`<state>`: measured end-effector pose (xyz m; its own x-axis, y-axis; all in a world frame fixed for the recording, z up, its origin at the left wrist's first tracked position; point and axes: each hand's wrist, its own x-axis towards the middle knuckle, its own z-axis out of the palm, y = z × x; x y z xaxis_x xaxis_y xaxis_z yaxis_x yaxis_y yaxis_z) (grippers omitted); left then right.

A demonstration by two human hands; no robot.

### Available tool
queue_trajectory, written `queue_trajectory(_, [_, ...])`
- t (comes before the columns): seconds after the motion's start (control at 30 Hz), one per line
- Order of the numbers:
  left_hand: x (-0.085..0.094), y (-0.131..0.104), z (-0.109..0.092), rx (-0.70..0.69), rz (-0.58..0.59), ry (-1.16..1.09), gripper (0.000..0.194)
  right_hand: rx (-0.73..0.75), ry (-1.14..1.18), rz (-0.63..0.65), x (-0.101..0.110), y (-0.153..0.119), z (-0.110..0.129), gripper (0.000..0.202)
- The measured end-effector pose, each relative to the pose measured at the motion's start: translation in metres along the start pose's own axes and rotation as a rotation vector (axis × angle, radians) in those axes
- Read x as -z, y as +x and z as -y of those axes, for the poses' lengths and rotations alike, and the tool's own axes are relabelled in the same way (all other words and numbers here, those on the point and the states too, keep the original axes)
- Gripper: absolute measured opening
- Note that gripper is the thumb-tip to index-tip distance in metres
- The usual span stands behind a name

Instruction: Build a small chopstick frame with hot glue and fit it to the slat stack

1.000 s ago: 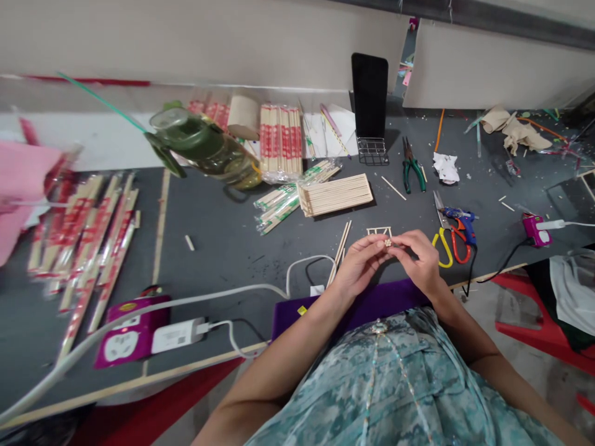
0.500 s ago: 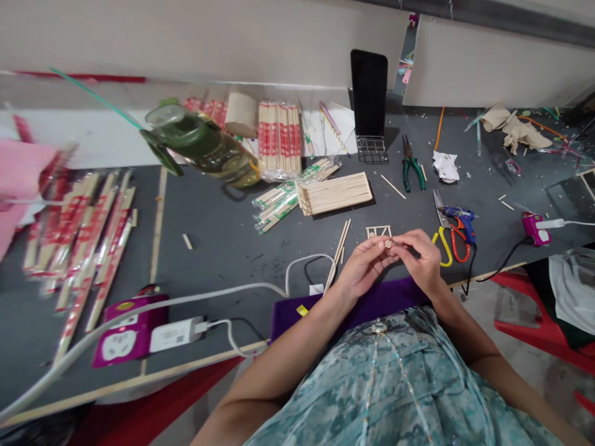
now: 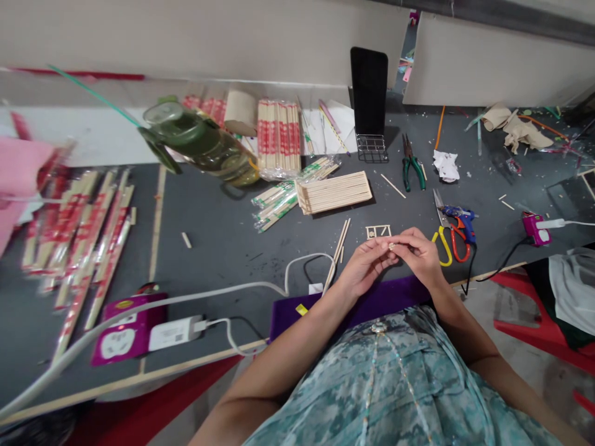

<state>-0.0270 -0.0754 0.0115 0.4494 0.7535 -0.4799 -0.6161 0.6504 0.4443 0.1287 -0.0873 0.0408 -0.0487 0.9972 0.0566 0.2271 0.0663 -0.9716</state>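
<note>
Between the fingertips of both hands is a small pale wooden piece (image 3: 391, 246), too small to make out fully. My left hand (image 3: 369, 263) pinches it from the left, its other fingers loosely curled. My right hand (image 3: 419, 255) pinches it from the right, thumb and forefinger meeting the left fingertips. Just beyond the hands lies a little frame of wooden sticks (image 3: 378, 231), partly hidden by the fingers. Several loose chopsticks (image 3: 338, 254) rest left of my left hand. Scissors (image 3: 447, 238) with yellow and orange handles and a blue glue gun (image 3: 465, 224) lie right of my right hand.
A tray built of sticks (image 3: 335, 192) sits beyond the hands, near pliers (image 3: 409, 164) and a phone on a stand (image 3: 369, 93). A green bottle (image 3: 199, 145) and wrapped chopsticks (image 3: 88, 235) are at left. A white cable (image 3: 223, 288) crosses the table by a purple power adapter (image 3: 130, 328).
The right fingers have closed further over the small piece, which now shows less and sits slightly more to the right. Both hands otherwise stay in place.
</note>
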Motion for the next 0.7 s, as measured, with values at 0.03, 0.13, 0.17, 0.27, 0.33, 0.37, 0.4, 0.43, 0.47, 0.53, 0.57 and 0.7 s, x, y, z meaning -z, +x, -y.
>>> queue_trajectory(0.03, [0.0, 0.0, 0.0, 0.003, -0.002, 0.004, 0.04, -0.023, 0.038, -0.004, 0.0, 0.001, -0.002, 0.015])
queue_trajectory(0.13, [0.001, 0.002, 0.001, -0.001, -0.012, 0.01, 0.04, -0.1, 0.139, -0.005, -0.003, 0.002, -0.007, 0.015])
queue_trajectory(0.17, [0.001, 0.002, 0.001, -0.006, -0.017, 0.012, 0.04, -0.131, 0.167, 0.007, -0.003, 0.002, -0.008, 0.018])
queue_trajectory(0.27, [0.003, 0.003, 0.002, -0.019, -0.034, 0.025, 0.04, -0.219, 0.241, 0.039, -0.005, 0.003, -0.011, 0.027])
queue_trajectory(0.33, [0.004, 0.004, 0.003, -0.028, -0.044, 0.039, 0.041, -0.246, 0.256, 0.045, -0.006, 0.003, -0.013, 0.029])
queue_trajectory(0.37, [0.005, 0.004, 0.003, -0.032, -0.047, 0.048, 0.041, -0.253, 0.245, 0.045, -0.006, 0.003, -0.014, 0.028])
queue_trajectory(0.4, [0.005, 0.003, 0.004, -0.036, -0.051, 0.058, 0.041, -0.257, 0.226, 0.042, -0.006, 0.002, -0.015, 0.027])
queue_trajectory(0.43, [0.006, 0.003, 0.005, -0.041, -0.054, 0.068, 0.041, -0.262, 0.205, 0.038, -0.006, 0.002, -0.016, 0.026])
queue_trajectory(0.47, [0.006, 0.002, 0.007, -0.048, -0.058, 0.077, 0.041, -0.269, 0.186, 0.031, -0.005, 0.001, -0.017, 0.025])
queue_trajectory(0.53, [0.007, -0.001, 0.01, -0.061, -0.069, 0.093, 0.041, -0.288, 0.164, 0.02, -0.005, -0.002, -0.02, 0.024])
queue_trajectory(0.57, [0.008, -0.002, 0.013, -0.066, -0.077, 0.1, 0.041, -0.304, 0.165, 0.012, -0.005, -0.003, -0.022, 0.024])
queue_trajectory(0.7, [0.012, -0.01, 0.02, -0.056, -0.099, 0.117, 0.039, -0.388, 0.208, -0.003, -0.004, -0.009, -0.03, 0.024])
